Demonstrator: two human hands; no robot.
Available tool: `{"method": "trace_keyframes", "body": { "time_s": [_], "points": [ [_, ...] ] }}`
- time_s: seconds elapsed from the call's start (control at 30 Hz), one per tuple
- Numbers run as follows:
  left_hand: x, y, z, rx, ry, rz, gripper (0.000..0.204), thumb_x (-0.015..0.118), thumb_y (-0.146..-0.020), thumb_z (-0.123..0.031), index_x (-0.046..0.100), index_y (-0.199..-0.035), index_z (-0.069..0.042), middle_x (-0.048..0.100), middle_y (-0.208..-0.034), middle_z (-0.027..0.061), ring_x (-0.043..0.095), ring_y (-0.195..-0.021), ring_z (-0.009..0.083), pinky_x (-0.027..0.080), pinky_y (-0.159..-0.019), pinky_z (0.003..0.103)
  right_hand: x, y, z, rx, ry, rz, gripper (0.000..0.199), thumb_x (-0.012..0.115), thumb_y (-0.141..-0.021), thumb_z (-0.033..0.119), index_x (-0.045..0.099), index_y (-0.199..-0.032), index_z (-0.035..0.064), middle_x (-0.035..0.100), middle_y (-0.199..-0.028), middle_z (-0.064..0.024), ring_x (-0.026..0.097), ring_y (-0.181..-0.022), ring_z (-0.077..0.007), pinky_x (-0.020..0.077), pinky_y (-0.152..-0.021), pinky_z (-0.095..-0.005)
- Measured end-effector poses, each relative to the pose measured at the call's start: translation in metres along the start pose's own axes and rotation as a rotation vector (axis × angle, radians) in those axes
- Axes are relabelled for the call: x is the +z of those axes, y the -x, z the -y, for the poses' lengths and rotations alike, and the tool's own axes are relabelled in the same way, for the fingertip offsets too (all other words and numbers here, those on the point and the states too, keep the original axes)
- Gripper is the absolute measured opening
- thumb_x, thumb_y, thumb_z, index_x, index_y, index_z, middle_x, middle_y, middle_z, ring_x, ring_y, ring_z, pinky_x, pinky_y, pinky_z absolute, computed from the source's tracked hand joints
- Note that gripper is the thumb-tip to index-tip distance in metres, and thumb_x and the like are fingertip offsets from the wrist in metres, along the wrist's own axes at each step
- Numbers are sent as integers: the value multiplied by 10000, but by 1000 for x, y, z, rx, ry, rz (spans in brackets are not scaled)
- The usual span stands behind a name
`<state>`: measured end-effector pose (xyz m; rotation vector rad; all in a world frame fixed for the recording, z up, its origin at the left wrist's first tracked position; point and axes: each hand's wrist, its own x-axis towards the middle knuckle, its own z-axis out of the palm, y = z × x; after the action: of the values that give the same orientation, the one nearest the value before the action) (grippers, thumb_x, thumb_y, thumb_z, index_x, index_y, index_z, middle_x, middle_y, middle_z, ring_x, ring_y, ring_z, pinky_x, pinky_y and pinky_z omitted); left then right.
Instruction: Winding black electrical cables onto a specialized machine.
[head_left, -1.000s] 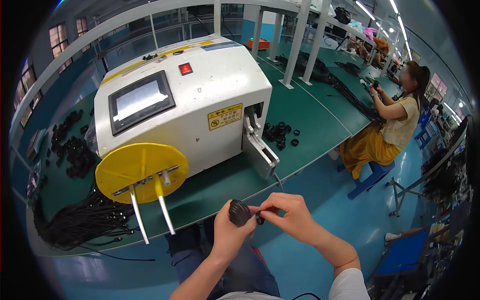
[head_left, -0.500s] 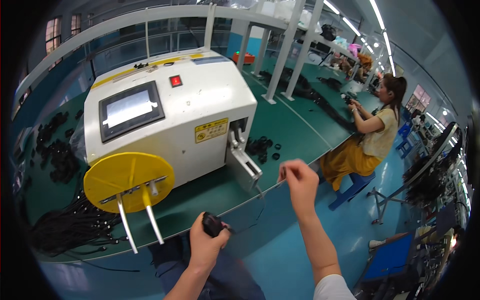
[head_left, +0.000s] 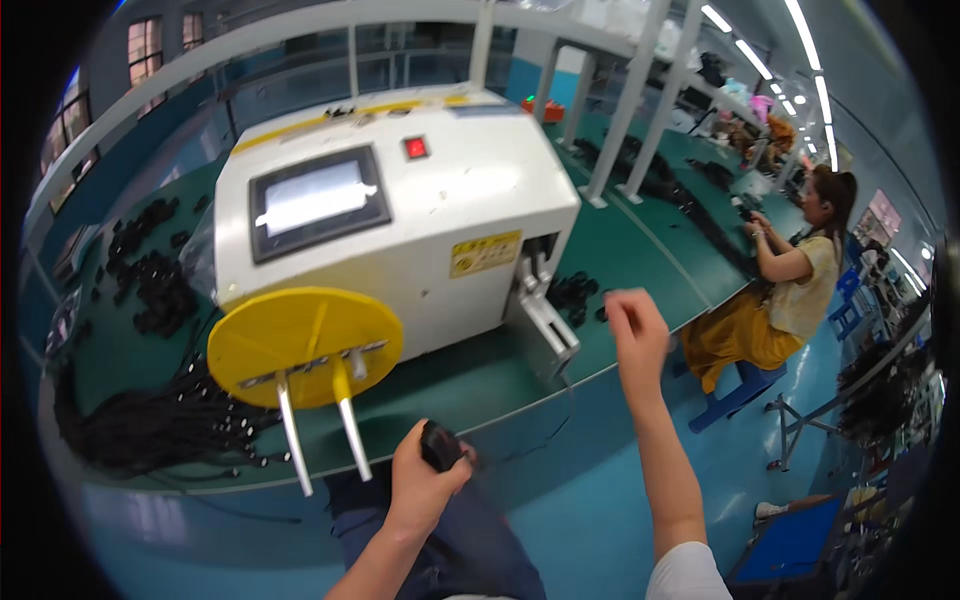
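My left hand (head_left: 422,485), low in the middle, is closed around a compact black bundle (head_left: 440,447) that looks like coiled cable. A thin dark strand trails rightward from it, towards the table's front edge. My right hand (head_left: 640,335) is raised over the edge with thumb and fingers pinched together; whatever lies between them is hidden. Close to its fingertips are small black pieces (head_left: 574,296) on the table, some ring-shaped. Left of that hand, a metal chute (head_left: 550,330) juts from a white machine (head_left: 430,205). The machine's yellow disc (head_left: 300,330) with two metal prongs faces me.
Many black cables (head_left: 150,425) lie at the left on the green table (head_left: 450,385), with a heap of black parts (head_left: 160,285) behind them. White posts (head_left: 645,110) rise beyond the machine. A co-worker (head_left: 800,270) sits on a blue stool (head_left: 735,392) at the right.
My view has turned, so the machine and table appear farther right. My right hand has moved slightly forward, closer to the small black pieces. The left hand keeps its hold on the bundle.
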<state>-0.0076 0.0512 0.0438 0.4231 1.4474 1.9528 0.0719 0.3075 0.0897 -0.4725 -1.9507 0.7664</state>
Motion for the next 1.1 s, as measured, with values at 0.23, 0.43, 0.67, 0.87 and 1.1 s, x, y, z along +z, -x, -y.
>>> {"method": "trace_keyframes", "body": {
  "time_s": [0.23, 0.43, 0.67, 0.87, 1.1],
  "points": [
    [-9, 5, 5, 37, -96, 24, 219, 592, -672, 65, 475, -831, -29, 581, -735, 52, 541, -649, 93, 426, -538, 228, 35, 114, 92, -18, -254, 474, 174, 735, -729, 92, 621, -849, 36, 529, -820, -54, 495, -677, -134, 415, -573, -245],
    [-30, 22, 5, -17, -106, -46, 235, 630, -666, 59, 466, -813, -24, 542, -696, 76, 477, -510, 107, 381, -435, 231, 48, 129, 91, 619, -884, 684, 173, 706, -776, 117, 601, -875, 24, 519, -809, -21, 475, -678, -114, 389, -565, -224],
    [-52, 29, 36, 601, -1134, -204, 246, 673, -639, 15, 493, -805, -17, 562, -730, 133, 571, -630, 267, 444, -566, 345, 61, 136, 75, 1262, -1355, 682, 317, 537, -895, 91, 556, -1201, 9, 515, -723, -26, 480, -646, -103, 359, -536, -201],
    [-84, 33, 65, 263, -1264, -35, 331, 713, -615, -23, 508, -874, -7, 602, -822, 137, 608, -770, 320, 500, -624, 384, 44, 129, 112, 615, -781, 730, 406, 483, -894, 21, 494, -1300, 25, 566, -716, -62, 551, -639, -121, 406, -515, -210],
    [-77, 45, 36, -205, -205, 213, 212, 664, -751, 5, 501, -887, 16, 572, -807, 68, 620, -722, 187, 562, -580, 312, 42, 133, 98, 841, -631, 866, 406, 482, -866, -8, 523, -1269, 19, 633, -789, -106, 622, -670, -138, 484, -544, -228]
  ]
}}
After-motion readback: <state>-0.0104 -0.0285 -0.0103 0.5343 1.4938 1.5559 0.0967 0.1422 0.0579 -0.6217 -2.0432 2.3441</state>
